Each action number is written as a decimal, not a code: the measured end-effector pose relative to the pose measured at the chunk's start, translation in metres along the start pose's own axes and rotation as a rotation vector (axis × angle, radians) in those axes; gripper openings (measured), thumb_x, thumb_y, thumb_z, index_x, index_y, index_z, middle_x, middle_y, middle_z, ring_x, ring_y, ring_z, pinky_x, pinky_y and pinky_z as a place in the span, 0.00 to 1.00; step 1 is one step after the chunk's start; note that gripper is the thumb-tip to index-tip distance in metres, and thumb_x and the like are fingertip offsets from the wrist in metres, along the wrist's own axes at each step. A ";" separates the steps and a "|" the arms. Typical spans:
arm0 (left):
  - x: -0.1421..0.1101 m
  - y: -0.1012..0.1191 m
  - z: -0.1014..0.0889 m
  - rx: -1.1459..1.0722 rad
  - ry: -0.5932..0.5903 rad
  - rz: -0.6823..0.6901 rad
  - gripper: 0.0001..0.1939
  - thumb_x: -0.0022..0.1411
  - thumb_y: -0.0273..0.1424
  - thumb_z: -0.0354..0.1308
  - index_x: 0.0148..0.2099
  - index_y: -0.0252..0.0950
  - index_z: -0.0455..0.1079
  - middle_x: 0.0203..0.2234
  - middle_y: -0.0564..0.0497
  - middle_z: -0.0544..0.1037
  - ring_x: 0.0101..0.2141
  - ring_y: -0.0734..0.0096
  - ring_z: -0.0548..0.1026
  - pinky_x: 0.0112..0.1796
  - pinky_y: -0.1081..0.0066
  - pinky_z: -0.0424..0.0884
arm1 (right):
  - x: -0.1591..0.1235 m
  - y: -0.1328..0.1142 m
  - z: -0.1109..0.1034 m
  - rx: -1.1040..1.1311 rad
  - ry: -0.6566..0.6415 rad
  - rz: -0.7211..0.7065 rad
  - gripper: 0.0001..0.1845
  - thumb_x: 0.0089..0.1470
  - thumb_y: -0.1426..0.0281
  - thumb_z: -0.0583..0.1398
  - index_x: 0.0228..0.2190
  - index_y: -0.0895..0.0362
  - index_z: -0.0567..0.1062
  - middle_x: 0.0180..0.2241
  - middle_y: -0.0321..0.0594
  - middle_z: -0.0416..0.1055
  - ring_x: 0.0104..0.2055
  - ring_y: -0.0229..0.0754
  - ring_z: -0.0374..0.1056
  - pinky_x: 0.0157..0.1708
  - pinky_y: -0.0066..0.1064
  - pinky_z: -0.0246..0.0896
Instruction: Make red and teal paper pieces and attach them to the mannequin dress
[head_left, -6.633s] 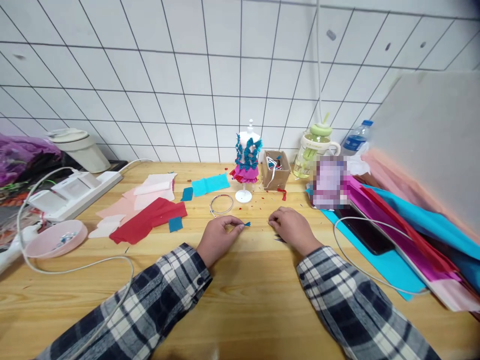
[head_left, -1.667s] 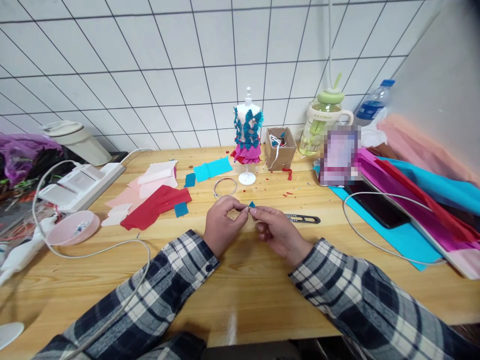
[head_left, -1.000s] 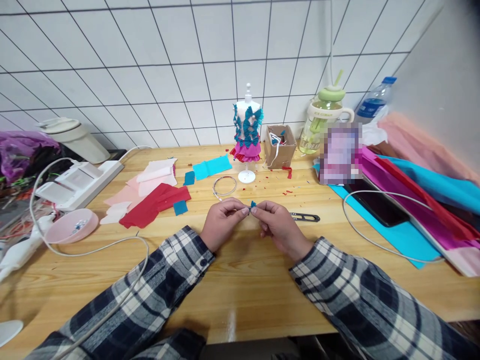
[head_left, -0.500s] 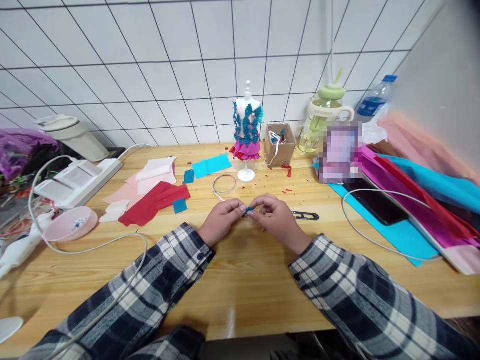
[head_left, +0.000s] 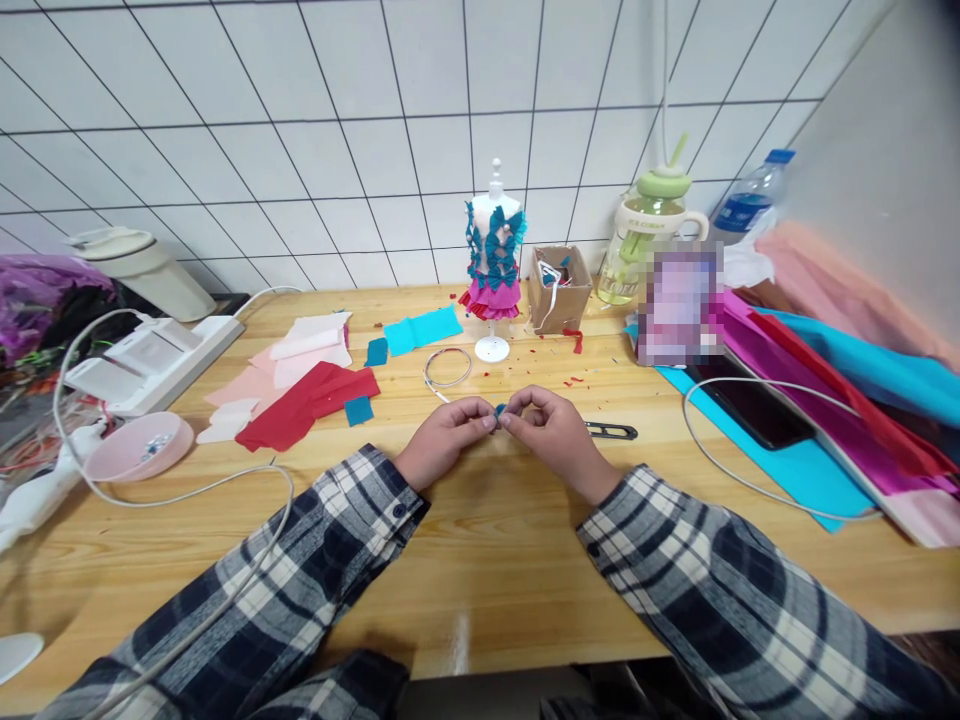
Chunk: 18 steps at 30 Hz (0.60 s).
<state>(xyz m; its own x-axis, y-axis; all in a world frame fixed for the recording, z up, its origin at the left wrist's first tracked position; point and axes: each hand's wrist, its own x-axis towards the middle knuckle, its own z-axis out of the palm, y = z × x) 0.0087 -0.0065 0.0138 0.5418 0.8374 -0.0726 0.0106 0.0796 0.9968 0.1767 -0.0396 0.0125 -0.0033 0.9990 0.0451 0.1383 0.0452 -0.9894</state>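
Note:
Thumb and fingertips of my left hand (head_left: 450,438) pinch one side of a small teal piece of crepe paper (head_left: 500,410). On its other side, my right hand (head_left: 551,435) pinches it too, so most of the piece is hidden. Black thread snips (head_left: 611,430) lie just right of my right hand. Beyond my hands stands a small white mannequin (head_left: 493,240) dressed in teal bows and a pink ruffled skirt. A coil of thin wire (head_left: 448,368) rests behind my left hand, near a teal square (head_left: 358,411).
Red paper (head_left: 307,405), pale pink sheets and a pink bowl (head_left: 142,447) of small beads lie left. A cardboard box (head_left: 559,290) stands beside the mannequin. Coloured sheets, a dark phone (head_left: 750,400) and a white cable (head_left: 705,455) are at right. Another cable crosses my left sleeve.
The fingertips of both hands have shifted slightly around the teal piece, which now shows as a small tuft above them. Nothing else has visibly moved.

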 end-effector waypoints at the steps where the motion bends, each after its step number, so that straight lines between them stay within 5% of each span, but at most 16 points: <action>1: 0.000 -0.001 0.000 -0.017 -0.007 -0.019 0.13 0.54 0.40 0.61 0.31 0.33 0.69 0.24 0.54 0.68 0.28 0.74 0.66 0.32 0.73 0.62 | 0.001 0.001 0.000 0.008 0.004 -0.009 0.11 0.45 0.63 0.63 0.31 0.55 0.70 0.25 0.31 0.65 0.17 0.29 0.50 0.16 0.24 0.43; 4: 0.000 -0.002 -0.002 -0.060 -0.030 -0.050 0.14 0.54 0.39 0.62 0.30 0.32 0.68 0.23 0.55 0.66 0.26 0.76 0.64 0.31 0.74 0.60 | 0.004 0.006 -0.002 0.019 -0.030 -0.034 0.16 0.45 0.63 0.63 0.38 0.55 0.71 0.29 0.32 0.67 0.17 0.28 0.50 0.17 0.24 0.44; 11: 0.002 -0.006 -0.006 -0.075 -0.081 -0.050 0.14 0.56 0.39 0.60 0.29 0.32 0.67 0.23 0.54 0.66 0.27 0.75 0.63 0.33 0.73 0.59 | 0.007 0.012 -0.001 0.042 -0.121 0.001 0.12 0.46 0.61 0.63 0.28 0.57 0.73 0.19 0.30 0.61 0.17 0.29 0.48 0.16 0.24 0.42; 18: 0.004 -0.003 -0.009 0.168 0.104 0.061 0.12 0.56 0.39 0.58 0.31 0.34 0.67 0.25 0.54 0.70 0.29 0.72 0.67 0.34 0.72 0.63 | 0.006 0.009 -0.004 0.134 -0.075 0.130 0.19 0.51 0.56 0.57 0.38 0.57 0.73 0.28 0.35 0.68 0.17 0.30 0.55 0.12 0.24 0.53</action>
<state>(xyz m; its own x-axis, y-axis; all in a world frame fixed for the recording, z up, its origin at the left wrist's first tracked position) 0.0035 0.0019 0.0103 0.4557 0.8901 -0.0067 0.1255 -0.0568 0.9905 0.1815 -0.0330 0.0046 -0.0686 0.9936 -0.0896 0.0090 -0.0891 -0.9960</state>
